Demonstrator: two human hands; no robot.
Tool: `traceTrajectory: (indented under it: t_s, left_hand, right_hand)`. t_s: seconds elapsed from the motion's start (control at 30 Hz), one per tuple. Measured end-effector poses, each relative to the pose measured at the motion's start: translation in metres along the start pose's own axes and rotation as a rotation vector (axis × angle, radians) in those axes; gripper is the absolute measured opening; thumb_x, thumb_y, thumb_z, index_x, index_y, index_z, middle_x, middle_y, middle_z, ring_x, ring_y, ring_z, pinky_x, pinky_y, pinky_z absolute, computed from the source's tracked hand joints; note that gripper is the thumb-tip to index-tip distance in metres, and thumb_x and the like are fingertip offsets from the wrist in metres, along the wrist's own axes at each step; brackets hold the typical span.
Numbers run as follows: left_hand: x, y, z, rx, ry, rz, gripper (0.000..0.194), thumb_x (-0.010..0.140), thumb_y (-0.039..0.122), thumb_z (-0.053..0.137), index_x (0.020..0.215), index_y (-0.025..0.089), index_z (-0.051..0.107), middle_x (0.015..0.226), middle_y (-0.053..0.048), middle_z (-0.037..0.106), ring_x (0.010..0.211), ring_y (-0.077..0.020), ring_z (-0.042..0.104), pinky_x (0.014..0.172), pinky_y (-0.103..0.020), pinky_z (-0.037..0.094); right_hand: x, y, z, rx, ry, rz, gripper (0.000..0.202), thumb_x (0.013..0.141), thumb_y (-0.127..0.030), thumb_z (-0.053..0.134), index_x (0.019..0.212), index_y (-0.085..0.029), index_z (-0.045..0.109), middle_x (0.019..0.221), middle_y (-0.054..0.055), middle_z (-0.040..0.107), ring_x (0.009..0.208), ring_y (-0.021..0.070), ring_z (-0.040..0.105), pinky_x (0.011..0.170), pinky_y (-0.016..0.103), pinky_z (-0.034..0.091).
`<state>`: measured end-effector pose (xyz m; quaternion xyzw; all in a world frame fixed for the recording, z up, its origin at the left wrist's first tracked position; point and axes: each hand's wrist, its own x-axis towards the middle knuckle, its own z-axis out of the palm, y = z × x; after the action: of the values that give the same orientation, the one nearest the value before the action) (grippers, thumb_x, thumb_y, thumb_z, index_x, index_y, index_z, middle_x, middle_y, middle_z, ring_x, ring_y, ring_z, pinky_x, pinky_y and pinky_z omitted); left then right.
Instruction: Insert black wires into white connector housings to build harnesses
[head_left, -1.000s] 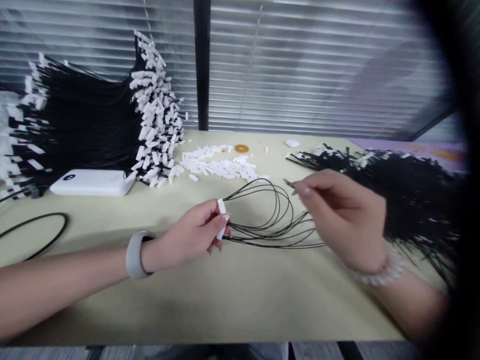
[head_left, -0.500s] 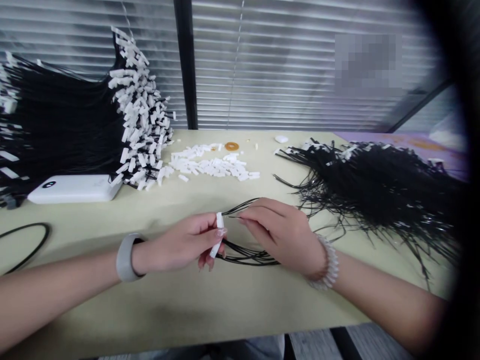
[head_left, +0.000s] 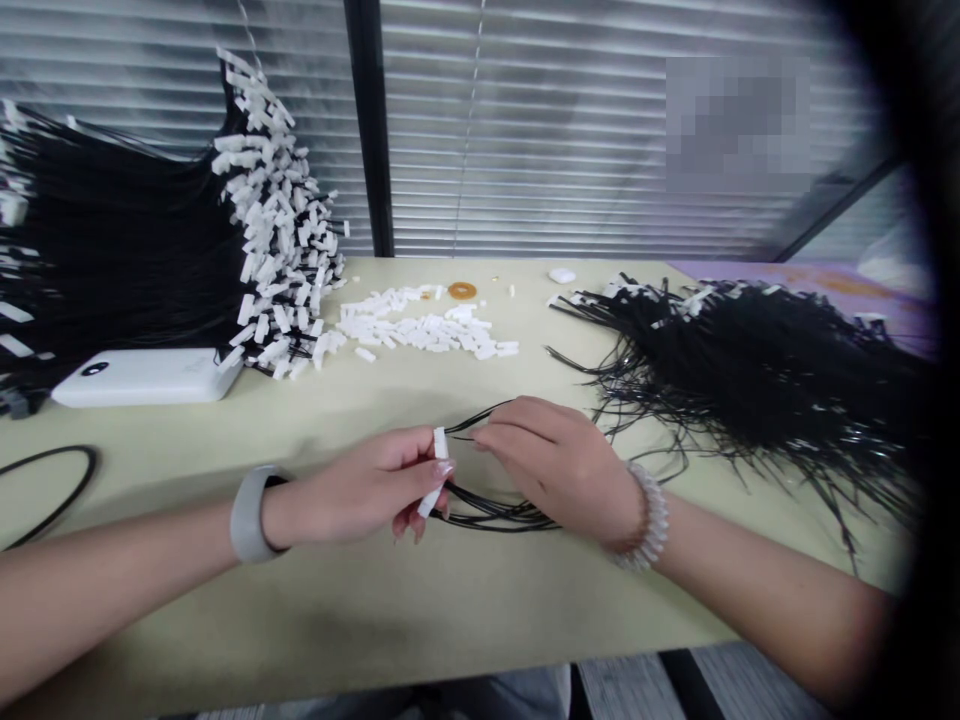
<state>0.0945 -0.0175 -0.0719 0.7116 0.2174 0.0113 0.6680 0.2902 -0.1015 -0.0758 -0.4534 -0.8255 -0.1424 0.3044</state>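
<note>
Your left hand [head_left: 367, 487] is clamped on a white strip [head_left: 440, 442], thumb in front, held over the bench [head_left: 360, 620] near its middle. Your right hand [head_left: 566, 475] is just beside it, the two apart, its thumb and fingertips pinched together on a thin wire end [head_left: 463, 439] pointing at the strip. Whether that tip touches the strip is too small to tell.

Black wires [head_left: 502, 516] run from the strip's upper and lower parts and pass behind your right hand, so the strip looks part filled. Between those two groups no wire clearly leaves it, and the pinched end does not look seated yet. How many places remain you cannot count here, as your thumb covers some.

Beyond your hands lie loose white pieces [head_left: 439, 332], with an orange ring [head_left: 462, 290] behind them. To the right is a tangled wire pile [head_left: 757, 370], some white ends along its far edge. To the left a tall stack [head_left: 135, 230] of wires has white pieces on both ends, which suggests much is done there. A white case [head_left: 150, 376] sits in front of it.
</note>
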Motion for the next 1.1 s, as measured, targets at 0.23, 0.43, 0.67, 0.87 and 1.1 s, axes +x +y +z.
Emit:
traceTrajectory:
  t_s: [0.23,0.43,0.67,0.87,1.1]
  left_hand:
    - [0.000,0.004,0.001,0.072,-0.022,-0.053,0.019,0.089,0.034,0.038,0.081,0.016,0.042,0.074,0.001,0.055,0.052,-0.0063,0.050,0.046,-0.018,0.040]
    - [-0.001,0.002,0.000,0.087,-0.036,-0.048,0.020,0.089,0.034,0.038,0.082,0.016,0.043,0.074,0.000,0.056,0.050,-0.0058,0.048,0.046,-0.019,0.040]
    - [0.007,-0.011,0.000,-0.224,0.103,0.052,0.024,0.088,0.040,0.043,0.082,0.016,0.043,0.074,0.001,0.054,0.051,-0.0061,0.052,0.046,-0.019,0.043]
    - [0.007,-0.014,0.001,-0.239,0.163,0.075,0.024,0.088,0.039,0.044,0.080,0.016,0.043,0.076,0.000,0.055,0.052,-0.0065,0.053,0.048,-0.021,0.045]
    - [0.005,-0.006,0.003,-0.198,0.226,0.035,0.025,0.088,0.039,0.042,0.077,0.017,0.043,0.071,0.003,0.053,0.050,-0.0069,0.052,0.047,-0.021,0.045]
  right_hand:
    - [0.001,0.001,0.001,-0.125,0.018,-0.133,0.015,0.083,-0.009,0.046,0.088,-0.014,0.059,0.080,0.006,0.060,0.071,0.0141,0.053,0.060,0.027,0.045]
    - [0.004,0.001,0.006,-0.126,0.016,-0.162,0.014,0.083,-0.009,0.045,0.084,-0.014,0.059,0.081,0.006,0.061,0.069,0.0137,0.051,0.059,0.027,0.044]
    - [0.008,0.002,-0.007,-0.063,0.103,-0.020,0.007,0.079,-0.017,0.055,0.085,-0.016,0.060,0.089,0.008,0.058,0.085,0.0185,0.050,0.074,0.034,0.043]
    - [0.007,-0.006,-0.015,-0.001,-0.296,0.055,0.018,0.081,-0.024,0.049,0.067,-0.017,0.058,0.063,0.002,0.048,0.063,0.0133,0.041,0.061,0.029,0.035]
    - [0.004,0.014,-0.028,-0.143,-0.273,0.232,0.014,0.078,-0.019,0.051,0.076,-0.019,0.065,0.056,-0.001,0.054,0.054,0.0099,0.047,0.056,0.026,0.037]
